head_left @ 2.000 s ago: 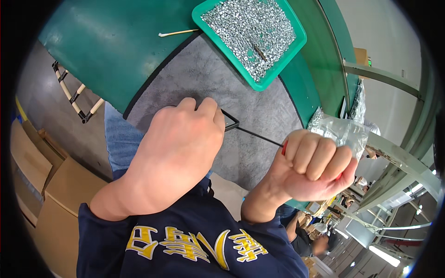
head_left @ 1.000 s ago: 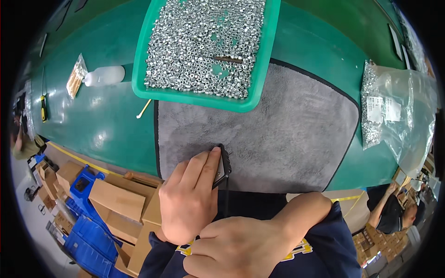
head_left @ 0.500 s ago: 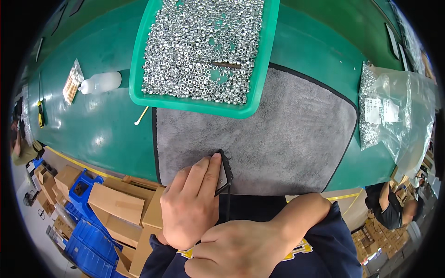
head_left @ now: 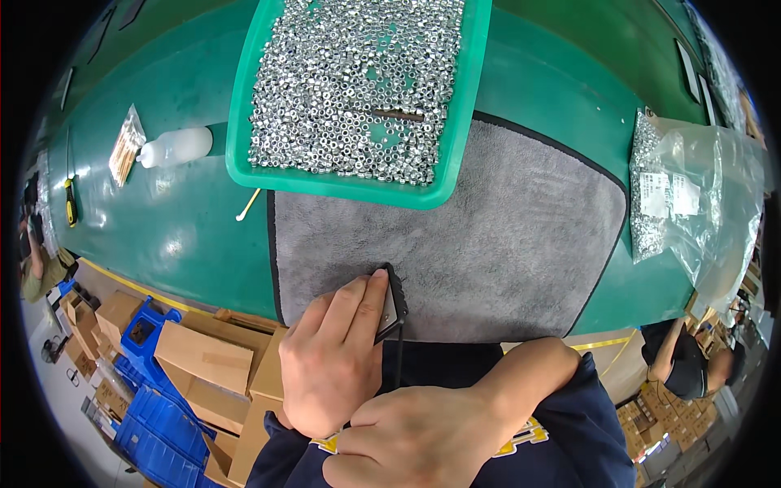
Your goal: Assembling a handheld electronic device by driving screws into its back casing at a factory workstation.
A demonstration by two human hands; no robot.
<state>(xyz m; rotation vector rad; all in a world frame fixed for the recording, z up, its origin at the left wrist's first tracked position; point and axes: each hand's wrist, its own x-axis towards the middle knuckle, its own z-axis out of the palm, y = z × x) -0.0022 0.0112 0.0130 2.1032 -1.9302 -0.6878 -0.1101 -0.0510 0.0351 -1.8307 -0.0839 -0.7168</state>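
My left hand [head_left: 332, 358] is closed round a flat black-and-grey device [head_left: 392, 307] with a dark cord hanging from it. The device stands edge-on over the near edge of a grey cloth [head_left: 455, 244] with black binding; its far side is hidden. My right hand [head_left: 423, 439] lies against the wrist side of my left hand, its fingers curled under. Whatever they may hold is out of sight. Beyond the hands, a green tray [head_left: 342, 185] full of small silvery nuts overlaps the cloth, with a dark thin strip [head_left: 399, 115] lying on the nuts.
On the green table [head_left: 195, 252] lie a cotton swab [head_left: 248, 205], a white bottle [head_left: 177, 147], a bag of swabs [head_left: 126, 148] and a screwdriver [head_left: 71, 203]. A clear bag of metal parts [head_left: 651, 195] sits right. Cardboard boxes [head_left: 203, 358] and blue crates [head_left: 159, 431] stand lower left; other people are at both edges.
My hands and the device stay almost in place, with only a slight shift of the left hand leftward. The person at the left edge has moved a little.
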